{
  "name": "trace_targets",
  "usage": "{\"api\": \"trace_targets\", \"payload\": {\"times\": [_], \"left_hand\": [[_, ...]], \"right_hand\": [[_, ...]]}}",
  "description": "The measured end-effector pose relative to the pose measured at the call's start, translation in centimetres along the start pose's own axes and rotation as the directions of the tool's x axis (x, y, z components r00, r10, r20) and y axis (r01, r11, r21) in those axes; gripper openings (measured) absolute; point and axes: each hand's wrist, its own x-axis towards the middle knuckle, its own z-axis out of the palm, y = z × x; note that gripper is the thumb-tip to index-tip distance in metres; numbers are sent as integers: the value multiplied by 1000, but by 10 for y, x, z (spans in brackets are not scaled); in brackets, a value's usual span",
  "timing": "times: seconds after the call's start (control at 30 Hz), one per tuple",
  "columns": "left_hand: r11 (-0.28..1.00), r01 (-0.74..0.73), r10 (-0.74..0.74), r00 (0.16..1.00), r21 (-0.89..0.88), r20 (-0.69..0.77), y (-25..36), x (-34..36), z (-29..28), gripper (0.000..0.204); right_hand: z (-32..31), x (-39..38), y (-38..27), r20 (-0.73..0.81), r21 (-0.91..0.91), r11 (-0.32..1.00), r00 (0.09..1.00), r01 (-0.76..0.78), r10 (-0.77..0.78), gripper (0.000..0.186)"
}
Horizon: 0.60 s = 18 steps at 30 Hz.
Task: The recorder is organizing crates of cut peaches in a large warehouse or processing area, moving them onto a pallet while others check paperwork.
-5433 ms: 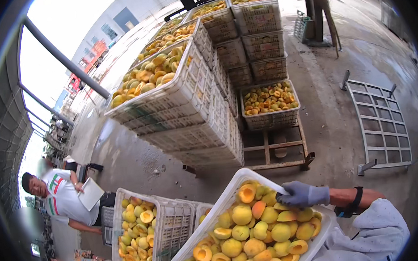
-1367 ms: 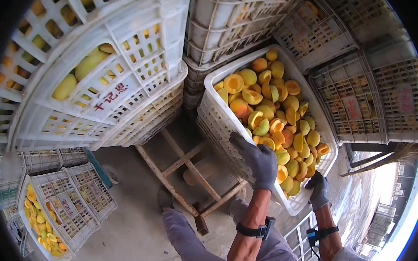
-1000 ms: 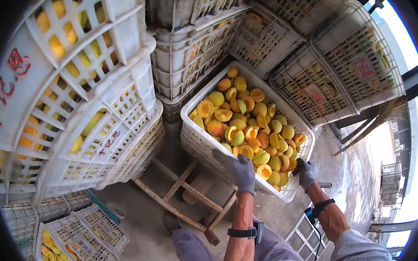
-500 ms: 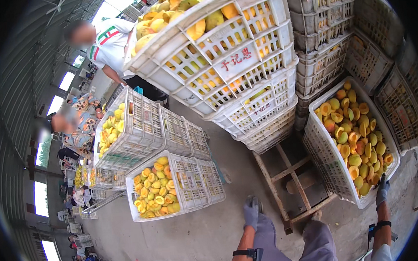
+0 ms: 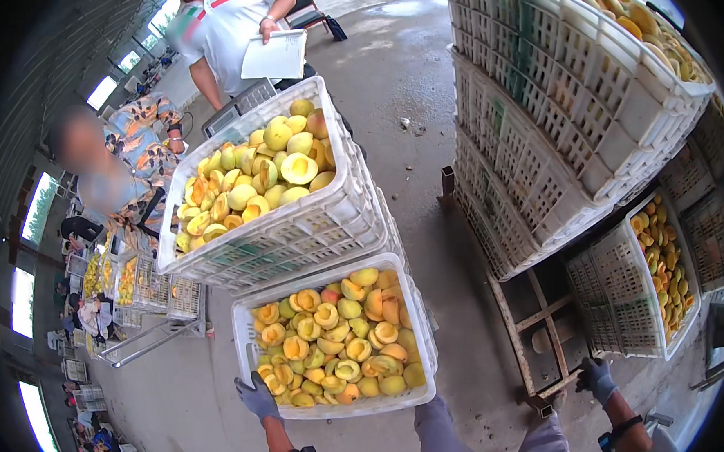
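My left hand (image 5: 260, 397), in a grey glove, is at the near left corner of a white plastic crate (image 5: 242, 335), its fingers apart beside the rim. Halved yellow stone fruit, looking like peaches (image 5: 335, 342), fill this crate. Off to the right, my gloved right hand (image 5: 597, 380) hangs over the floor with loosely bent fingers and nothing visible in it. It is nearest to the corner of a rusty metal frame (image 5: 522, 348). Behind the near crate, a taller crate stack (image 5: 290, 254) holds more fruit halves on top.
A tall stack of white crates (image 5: 553, 126) stands on the frame at right, with another fruit-filled crate (image 5: 612, 311) beside it. Beyond the left stack, a person in a white shirt (image 5: 237, 36) holds an open notebook (image 5: 275, 55). A person in a patterned top (image 5: 141, 147) is nearby.
My view has turned left and come nearer the left crates. My left hand has moved from near my leg to the crate's corner. My right hand has left the right-hand crate's rim.
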Motion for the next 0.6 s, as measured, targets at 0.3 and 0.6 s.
{"api": "trace_targets", "payload": {"times": [0.3, 0.6], "left_hand": [[732, 368, 80, 790, -574, 608, -43, 144, 58, 34], [688, 539, -71, 717, -487, 693, -41, 126, 37, 19]], "right_hand": [[464, -76, -120, 431, -211, 700, 708, 682, -560, 36], [461, -94, -115, 440, -124, 935, 863, 331, -247, 27]]}}
